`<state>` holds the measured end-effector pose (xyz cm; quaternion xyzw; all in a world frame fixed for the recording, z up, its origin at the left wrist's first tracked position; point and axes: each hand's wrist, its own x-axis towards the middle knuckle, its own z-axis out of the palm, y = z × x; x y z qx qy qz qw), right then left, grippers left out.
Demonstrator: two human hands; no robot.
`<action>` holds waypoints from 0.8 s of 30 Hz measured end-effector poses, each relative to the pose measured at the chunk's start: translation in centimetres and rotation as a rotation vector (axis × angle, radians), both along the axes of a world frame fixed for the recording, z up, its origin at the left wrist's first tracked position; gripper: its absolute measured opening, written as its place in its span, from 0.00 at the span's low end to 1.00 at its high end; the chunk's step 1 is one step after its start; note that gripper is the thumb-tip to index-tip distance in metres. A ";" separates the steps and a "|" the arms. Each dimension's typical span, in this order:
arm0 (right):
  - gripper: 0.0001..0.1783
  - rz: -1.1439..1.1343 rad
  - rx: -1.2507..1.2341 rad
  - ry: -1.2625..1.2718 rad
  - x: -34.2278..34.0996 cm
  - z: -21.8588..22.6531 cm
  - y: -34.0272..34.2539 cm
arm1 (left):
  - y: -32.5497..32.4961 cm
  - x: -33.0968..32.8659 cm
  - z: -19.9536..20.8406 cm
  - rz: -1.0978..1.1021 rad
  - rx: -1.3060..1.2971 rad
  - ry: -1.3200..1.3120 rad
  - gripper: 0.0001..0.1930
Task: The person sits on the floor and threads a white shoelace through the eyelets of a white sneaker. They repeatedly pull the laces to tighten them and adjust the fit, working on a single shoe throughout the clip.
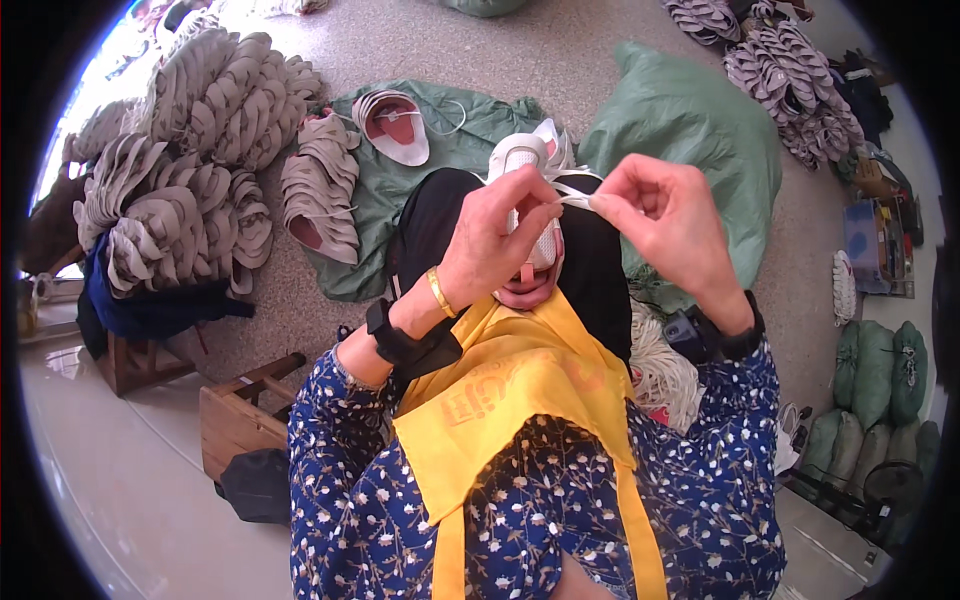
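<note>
A white shoe upper [522, 152] with a pink lining lies over my dark-trousered knees, its heel end toward me. White shoelace [574, 198] stretches from it between my two hands. My left hand [500, 232], with a gold bracelet and a black wristband, covers part of the upper, thumb and fingers pinched together on the lace. To the right, my right hand [668, 222] pinches the lace between thumb and forefinger, other fingers curled. The exact lace ends are hidden by the fingers. A yellow apron [500, 380] spreads over my lap.
A green sack sheet [365, 260] on the floor bears another upper [392, 128] and a stacked row of uppers [320, 190]. Large grey piles [215, 110] stand left, a full green sack [690, 150] right. Beside me are a wooden stool [240, 420] and a bundle of white laces [660, 370].
</note>
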<state>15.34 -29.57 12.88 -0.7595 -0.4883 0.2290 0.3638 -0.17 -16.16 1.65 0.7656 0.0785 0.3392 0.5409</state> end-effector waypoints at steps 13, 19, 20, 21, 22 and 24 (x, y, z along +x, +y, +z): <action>0.08 -0.013 0.276 0.642 1.4 -4.0 3.4 | 0.0 1.0 -0.1 -0.156 -0.635 -0.180 0.07; 0.09 0.017 0.275 0.622 0.8 -4.3 4.1 | 0.2 0.9 0.2 -0.179 -0.760 -0.099 0.07; 0.10 0.019 0.269 0.625 0.9 -4.5 4.1 | 0.4 0.8 0.1 -0.199 -0.784 -0.085 0.07; 0.11 0.013 0.259 0.640 0.8 -4.5 4.0 | 0.5 0.8 0.0 -0.216 -0.809 -0.070 0.06; 0.11 0.007 0.249 0.655 0.6 -4.4 3.9 | 0.5 0.8 0.0 -0.221 -0.841 -0.083 0.07; 0.13 -0.001 0.234 0.651 0.3 -4.5 3.6 | 0.3 0.8 0.1 -0.232 -0.906 -0.109 0.07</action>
